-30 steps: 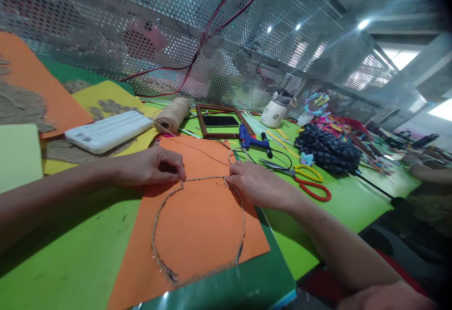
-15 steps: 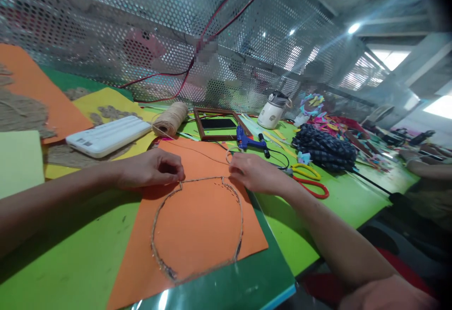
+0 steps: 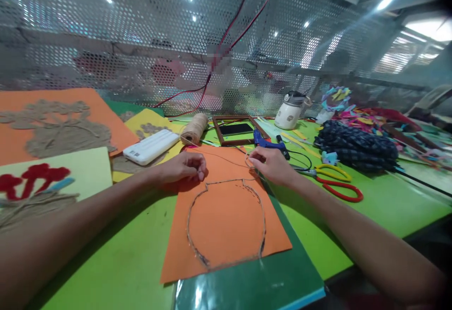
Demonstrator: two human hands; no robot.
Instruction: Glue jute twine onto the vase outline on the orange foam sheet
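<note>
On the orange paper (image 3: 226, 234) lies a pot-shaped outline of thin jute twine (image 3: 264, 211), with a straight top line and small notches at its upper corners. My right hand (image 3: 273, 165) is at the paper's upper right edge, its thumb and fingertips pinched on the loose twine, which curls there and joins the top line. My left hand (image 3: 189, 167) is closed at the upper left of the outline, fingers curled, with nothing visible in it. Behind the hands a twine roll (image 3: 195, 128) lies on its side, its strand trailing across the paper toward my right hand.
Under the paper is a green glossy folder (image 3: 247, 284). A white power bank (image 3: 151, 146) and twine-decorated sheets lie left. Behind are a phone (image 3: 236, 129) in a wooden frame, a blue glue gun (image 3: 270, 144) and a bottle (image 3: 290, 110); scissors (image 3: 341, 183) and a dark umbrella (image 3: 355, 147) lie right.
My left hand has drawn back from the top line's left corner. My right hand has shifted slightly away from the outline, still pinching twine. The view has swung left.
</note>
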